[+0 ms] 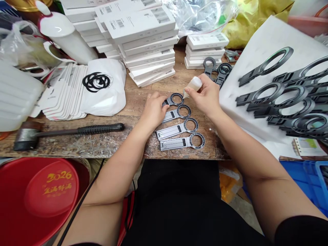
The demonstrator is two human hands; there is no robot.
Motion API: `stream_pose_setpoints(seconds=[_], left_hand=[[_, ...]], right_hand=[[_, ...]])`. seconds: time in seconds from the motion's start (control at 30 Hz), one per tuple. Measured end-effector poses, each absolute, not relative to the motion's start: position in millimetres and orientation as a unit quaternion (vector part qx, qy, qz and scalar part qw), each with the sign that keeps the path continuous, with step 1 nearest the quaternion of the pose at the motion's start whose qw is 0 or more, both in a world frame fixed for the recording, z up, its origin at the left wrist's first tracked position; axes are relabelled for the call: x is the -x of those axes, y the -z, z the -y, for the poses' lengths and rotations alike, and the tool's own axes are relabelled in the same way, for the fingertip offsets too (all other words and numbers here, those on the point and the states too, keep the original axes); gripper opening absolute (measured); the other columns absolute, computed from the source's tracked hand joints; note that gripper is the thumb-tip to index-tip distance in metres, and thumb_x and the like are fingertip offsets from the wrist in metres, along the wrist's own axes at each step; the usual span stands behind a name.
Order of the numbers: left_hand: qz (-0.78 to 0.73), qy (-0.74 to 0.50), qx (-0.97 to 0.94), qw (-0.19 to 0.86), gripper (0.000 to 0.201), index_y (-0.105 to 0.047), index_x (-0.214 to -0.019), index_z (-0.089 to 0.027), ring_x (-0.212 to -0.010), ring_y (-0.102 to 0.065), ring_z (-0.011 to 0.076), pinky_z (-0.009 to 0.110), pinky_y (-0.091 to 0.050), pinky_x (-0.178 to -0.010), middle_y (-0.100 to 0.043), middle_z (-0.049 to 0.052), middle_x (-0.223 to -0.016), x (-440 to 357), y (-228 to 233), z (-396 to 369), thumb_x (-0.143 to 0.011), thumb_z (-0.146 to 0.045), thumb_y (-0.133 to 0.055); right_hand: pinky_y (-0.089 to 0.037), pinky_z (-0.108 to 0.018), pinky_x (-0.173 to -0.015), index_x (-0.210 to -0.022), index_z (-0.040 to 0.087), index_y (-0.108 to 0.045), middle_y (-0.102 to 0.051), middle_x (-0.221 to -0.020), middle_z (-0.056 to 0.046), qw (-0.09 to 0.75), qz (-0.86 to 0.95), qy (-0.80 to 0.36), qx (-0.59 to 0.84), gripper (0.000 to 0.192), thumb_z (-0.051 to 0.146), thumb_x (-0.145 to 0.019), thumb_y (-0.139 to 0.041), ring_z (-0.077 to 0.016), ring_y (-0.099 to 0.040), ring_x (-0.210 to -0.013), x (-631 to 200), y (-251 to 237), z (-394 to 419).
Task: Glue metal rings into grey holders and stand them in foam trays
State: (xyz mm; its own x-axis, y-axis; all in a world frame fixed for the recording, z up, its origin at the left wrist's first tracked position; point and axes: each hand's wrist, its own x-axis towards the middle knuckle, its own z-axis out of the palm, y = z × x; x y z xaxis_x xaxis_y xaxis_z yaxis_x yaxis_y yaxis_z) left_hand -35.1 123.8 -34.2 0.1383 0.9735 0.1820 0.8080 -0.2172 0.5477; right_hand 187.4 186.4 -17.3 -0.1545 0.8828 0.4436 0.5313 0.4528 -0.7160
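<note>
A small white squeeze bottle (194, 84) is in my right hand (208, 94), tilted with its nozzle down at the rim of the farthest grey ring-ended bracket (177, 99). My left hand (154, 108) has its fingers closed on the flat end of that same bracket, pressing it to the table. Three more such brackets lie in a row nearer me: a second (183, 111), a third (190, 125) and the nearest (197, 140), rings all to the right. Beyond my right hand lie a few dark ring-ended parts (224, 69).
Stacks of white boxes (148, 41) stand at the back. A mallet (69, 132) and black rubber rings (96, 82) on a white bag lie left. At right, a white foam block (258, 44) holds several ring-ended brackets. A red tub (15, 205) sits below the table's front edge.
</note>
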Motion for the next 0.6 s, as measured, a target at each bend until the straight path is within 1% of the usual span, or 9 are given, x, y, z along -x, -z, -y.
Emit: stream_pose_setpoints(seconds=[0.13,0.33,0.47,0.6], left_hand=[[-0.606,-0.254,-0.736,0.163,0.032,-0.076,-0.126,-0.017,-0.118,-0.061,0.0341,0.054,-0.051,-0.112,-0.071,0.012,-0.122,35,35,-124,-0.097,-0.022,-0.065],[-0.608,-0.261,-0.733,0.159,0.029,-0.078,-0.122,-0.016,-0.118,-0.062,0.034,0.053,-0.051,-0.112,-0.072,0.012,-0.121,34,36,-125,-0.096,-0.02,-0.067],[-0.608,-0.258,-0.733,0.161,0.028,-0.078,-0.121,-0.016,-0.118,-0.062,0.034,0.052,-0.051,-0.111,-0.072,0.012,-0.121,34,35,-125,-0.096,-0.019,-0.067],[-0.61,-0.251,-0.733,0.166,0.028,-0.078,-0.121,-0.016,-0.12,-0.062,0.0344,0.052,-0.051,-0.112,-0.071,0.012,-0.122,33,33,-124,-0.096,-0.019,-0.066]], right_hand=[[-0.06,-0.049,-0.089,-0.092,0.027,-0.063,-0.068,-0.087,-0.002,0.426,0.739,-0.192,0.485,0.059,0.084,-0.08,-0.074,-0.026,-0.067,-0.089,-184,19,-196],[-0.055,-0.039,-0.084,-0.095,0.025,-0.061,-0.071,-0.093,-0.003,0.398,0.753,-0.157,0.501,0.053,0.077,-0.089,-0.069,-0.0189,-0.061,-0.081,-177,23,-206],[-0.053,-0.036,-0.081,-0.096,0.024,-0.06,-0.071,-0.093,-0.002,0.384,0.765,-0.149,0.495,0.05,0.074,-0.093,-0.066,-0.0169,-0.059,-0.079,-170,22,-208],[-0.053,-0.036,-0.082,-0.095,0.024,-0.059,-0.068,-0.09,-0.002,0.382,0.772,-0.154,0.484,0.052,0.076,-0.095,-0.062,-0.018,-0.061,-0.083,-162,21,-207]])
